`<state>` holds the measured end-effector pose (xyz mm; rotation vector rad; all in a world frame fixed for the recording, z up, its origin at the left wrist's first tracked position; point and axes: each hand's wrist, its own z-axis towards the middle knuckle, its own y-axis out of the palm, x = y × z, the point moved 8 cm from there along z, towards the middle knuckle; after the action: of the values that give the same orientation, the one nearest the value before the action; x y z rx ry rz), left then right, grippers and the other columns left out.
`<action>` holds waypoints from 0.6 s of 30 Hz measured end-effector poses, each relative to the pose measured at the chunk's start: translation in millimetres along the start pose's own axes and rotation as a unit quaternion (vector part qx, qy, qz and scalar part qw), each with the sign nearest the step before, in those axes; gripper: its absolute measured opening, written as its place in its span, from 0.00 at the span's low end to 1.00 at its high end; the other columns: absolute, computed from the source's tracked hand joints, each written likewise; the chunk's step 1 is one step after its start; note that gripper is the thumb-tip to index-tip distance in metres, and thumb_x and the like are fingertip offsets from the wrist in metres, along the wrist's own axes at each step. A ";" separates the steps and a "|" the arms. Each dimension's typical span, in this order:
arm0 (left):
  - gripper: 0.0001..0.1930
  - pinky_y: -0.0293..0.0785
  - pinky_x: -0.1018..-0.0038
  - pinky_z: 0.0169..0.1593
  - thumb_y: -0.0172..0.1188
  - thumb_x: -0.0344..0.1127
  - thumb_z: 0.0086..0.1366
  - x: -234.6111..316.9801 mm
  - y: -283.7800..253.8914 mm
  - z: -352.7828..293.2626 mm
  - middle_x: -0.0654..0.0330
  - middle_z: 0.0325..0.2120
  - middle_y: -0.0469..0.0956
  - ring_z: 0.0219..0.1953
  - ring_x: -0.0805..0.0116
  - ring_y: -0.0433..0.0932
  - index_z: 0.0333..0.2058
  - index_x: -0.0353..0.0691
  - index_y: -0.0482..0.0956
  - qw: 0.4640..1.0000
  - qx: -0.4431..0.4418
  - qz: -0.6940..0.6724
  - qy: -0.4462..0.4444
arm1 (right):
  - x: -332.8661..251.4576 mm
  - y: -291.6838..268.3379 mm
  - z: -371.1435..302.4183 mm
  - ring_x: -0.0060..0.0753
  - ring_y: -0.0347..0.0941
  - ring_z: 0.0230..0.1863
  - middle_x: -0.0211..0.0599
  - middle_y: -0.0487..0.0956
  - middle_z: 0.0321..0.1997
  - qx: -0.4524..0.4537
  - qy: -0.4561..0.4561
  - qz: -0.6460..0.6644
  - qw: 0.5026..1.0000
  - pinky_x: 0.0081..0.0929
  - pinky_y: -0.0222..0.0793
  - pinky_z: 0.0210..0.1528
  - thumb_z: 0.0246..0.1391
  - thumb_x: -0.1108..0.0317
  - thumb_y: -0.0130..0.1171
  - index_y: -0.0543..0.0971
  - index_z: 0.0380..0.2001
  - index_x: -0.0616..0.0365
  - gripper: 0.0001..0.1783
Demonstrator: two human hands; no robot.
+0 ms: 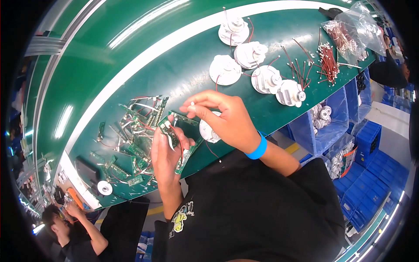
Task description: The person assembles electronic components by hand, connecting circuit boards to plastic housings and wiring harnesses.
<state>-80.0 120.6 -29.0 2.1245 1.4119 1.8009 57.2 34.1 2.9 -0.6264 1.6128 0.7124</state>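
My left hand, at the table's near edge, is closed around a green circuit board with a red wire and a white strip on it. Just to the right, the fingers of my right hand pinch a small white piece, perhaps a connector; its detail is too small to make out. A gap separates those fingertips from the board. Partly hidden beneath my right hand lies a white round housing with a red wire. Another green board shows beside my left hand, and whether it is held I cannot tell.
Circuit boards with wires lie heaped at left, near a black box and a white disc. Several white round housings stand farther back. Red wires and plastic bags lie right. Blue bins adjoin the table.
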 end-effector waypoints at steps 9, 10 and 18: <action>0.22 0.78 0.67 0.40 0.44 0.41 0.71 3.2 3.4 11.6 0.50 0.39 0.76 0.30 0.63 0.78 0.56 0.29 0.64 0.994 0.037 0.101 -0.030 | 7.0 8.1 1.8 0.25 0.78 0.35 0.36 0.83 0.34 -0.089 0.094 0.145 0.981 0.22 0.73 0.41 0.58 0.73 0.56 0.81 0.41 0.63 0.10; 0.22 0.78 0.69 0.38 0.45 0.41 0.71 3.6 2.8 11.7 0.50 0.38 0.76 0.30 0.63 0.79 0.56 0.29 0.63 0.992 0.052 0.109 -0.035 | 9.5 8.4 0.9 0.25 0.78 0.35 0.36 0.83 0.34 -0.086 0.099 0.148 0.980 0.22 0.73 0.41 0.58 0.73 0.56 0.81 0.41 0.63 0.10; 0.21 0.75 0.77 0.36 0.46 0.33 0.70 15.0 13.6 7.4 0.53 0.40 0.77 0.30 0.71 0.78 0.57 0.26 0.65 0.971 0.103 0.215 -0.006 | -36.0 8.8 -6.4 0.33 0.73 0.26 0.32 0.78 0.27 0.020 -0.284 -0.327 0.901 0.32 0.72 0.39 0.41 0.73 0.65 0.80 0.30 0.60 0.09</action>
<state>-67.0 125.7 -12.6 2.7195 1.2580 1.8242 51.9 35.5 40.0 -0.7849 0.7922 0.3061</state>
